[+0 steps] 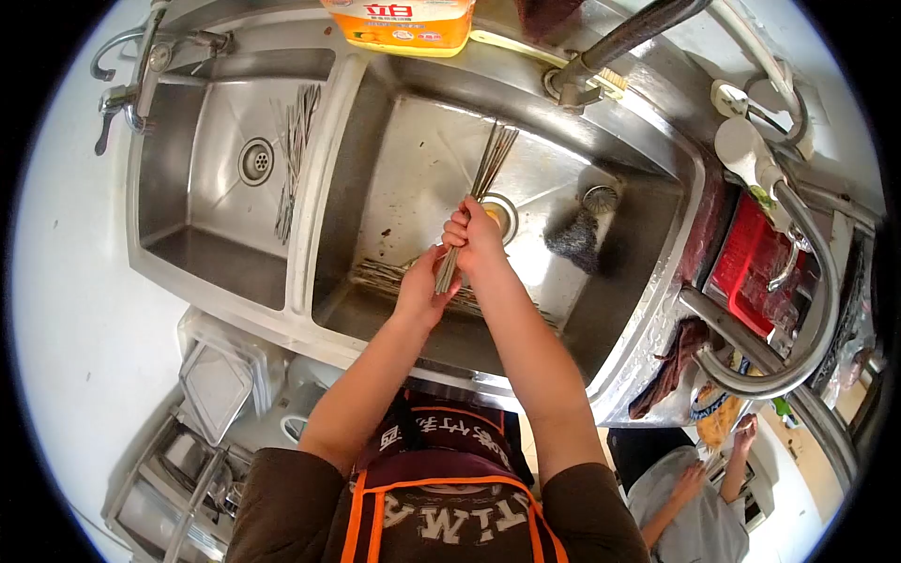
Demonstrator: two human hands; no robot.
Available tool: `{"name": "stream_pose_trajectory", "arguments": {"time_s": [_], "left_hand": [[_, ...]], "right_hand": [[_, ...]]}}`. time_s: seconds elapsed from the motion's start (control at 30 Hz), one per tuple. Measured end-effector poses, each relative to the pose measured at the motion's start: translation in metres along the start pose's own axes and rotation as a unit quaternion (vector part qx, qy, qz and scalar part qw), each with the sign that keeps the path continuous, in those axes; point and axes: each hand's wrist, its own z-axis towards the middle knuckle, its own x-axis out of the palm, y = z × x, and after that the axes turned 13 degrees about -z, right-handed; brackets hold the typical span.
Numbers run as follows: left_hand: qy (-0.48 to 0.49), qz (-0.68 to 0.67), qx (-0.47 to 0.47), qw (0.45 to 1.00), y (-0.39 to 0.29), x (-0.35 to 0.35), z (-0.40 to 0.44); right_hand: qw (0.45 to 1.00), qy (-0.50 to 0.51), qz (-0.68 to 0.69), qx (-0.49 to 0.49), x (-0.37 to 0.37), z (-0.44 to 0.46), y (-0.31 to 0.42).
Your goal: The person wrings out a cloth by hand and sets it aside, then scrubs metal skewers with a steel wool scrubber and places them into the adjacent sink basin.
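Observation:
Over the right sink basin [394, 188], a bundle of thin skewers [496, 155] is held at a slant, its far ends fanning out a little. My right hand [477, 236] is closed in a fist round the middle of the bundle. Lower down, my left hand [422, 289] curls round the near end from the left side. More skewers [383, 274] lie along the near side of the same basin, partly hidden behind my hands and forearms. A dark scouring pad [572, 242] rests on the basin floor to the right, beside a round metal strainer [600, 198].
In the left basin [225, 202], loose skewers [296, 164] lie near the divider. A yellow detergent jug [404, 26] stands behind the sink. A faucet pipe [619, 52] reaches over the back edge. A red basket [741, 253] and another person [694, 497] are at the right.

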Motion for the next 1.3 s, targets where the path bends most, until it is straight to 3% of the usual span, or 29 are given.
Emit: {"name": "stream_pose_trajectory", "arguments": {"time_s": [0.07,0.13,0.17,0.27,0.3,0.37,0.4,0.43,0.47,0.5,0.6,0.63,0.83,0.9,0.93,0.97,1.1,1.2,1.3], "left_hand": [[-0.020,0.202,-0.036,0.978,-0.014,0.026,-0.026],[0.012,0.285,-0.066,0.956,-0.029,0.027,-0.017],[0.045,0.363,-0.091,0.926,-0.035,0.030,-0.011],[0.063,0.362,-0.131,0.921,-0.036,0.043,0.013],[0.062,0.369,-0.171,0.912,-0.033,0.042,0.022],[0.051,0.317,-0.193,0.927,-0.027,0.036,0.031],[0.034,0.331,-0.157,0.930,-0.024,0.032,0.031],[0.017,0.345,-0.122,0.930,-0.022,0.029,0.030],[0.016,0.345,-0.122,0.930,-0.020,0.025,0.031],[0.017,0.373,-0.083,0.924,-0.020,0.020,0.031],[0.020,0.396,-0.022,0.918,-0.023,0.015,0.032],[0.026,0.392,-0.003,0.920,-0.023,0.014,0.032],[0.050,0.358,0.045,0.931,-0.022,0.007,0.019],[0.078,0.376,0.073,0.920,-0.022,0.008,0.003],[0.107,0.393,0.099,0.908,-0.021,0.008,-0.005],[0.107,0.393,0.098,0.908,-0.019,0.009,-0.014],[0.126,0.355,0.104,0.921,-0.010,0.014,-0.033],[0.144,0.335,0.086,0.927,-0.006,0.017,-0.042],[0.135,0.330,0.078,0.931,-0.004,0.023,-0.053]], "right_hand": [[0.999,0.041,0.017,-0.006,0.001,0.000,0.000],[0.981,-0.132,-0.133,-0.050,0.020,-0.007,-0.001],[0.981,-0.134,-0.133,-0.053,0.017,-0.007,-0.001],[0.931,-0.126,-0.343,0.017,0.011,-0.016,0.003],[0.931,-0.130,-0.342,0.016,0.005,-0.018,0.004],[0.902,-0.022,-0.430,-0.039,-0.013,-0.016,0.009],[0.866,-0.072,-0.495,-0.024,-0.030,-0.014,0.015],[0.755,-0.173,-0.606,-0.185,-0.040,-0.029,0.021],[0.598,-0.260,-0.680,-0.335,-0.050,-0.047,0.030],[0.371,-0.337,-0.769,-0.398,-0.072,-0.055,0.046],[0.338,-0.446,-0.785,-0.266,-0.117,-0.084,0.074],[0.354,-0.439,-0.804,-0.187,-0.129,-0.083,0.075],[0.414,-0.339,-0.833,-0.142,-0.143,-0.071,0.039],[0.762,-0.251,-0.572,-0.169,-0.153,-0.065,0.018],[0.873,-0.194,-0.424,-0.144,-0.133,-0.073,0.012],[0.950,-0.131,-0.260,-0.112,-0.113,-0.085,0.006],[0.992,0.060,-0.080,-0.077,-0.059,-0.116,-0.002],[0.988,0.137,-0.022,-0.072,-0.045,-0.120,-0.005],[0.988,0.127,-0.044,-0.075,-0.034,-0.124,-0.005]]}}
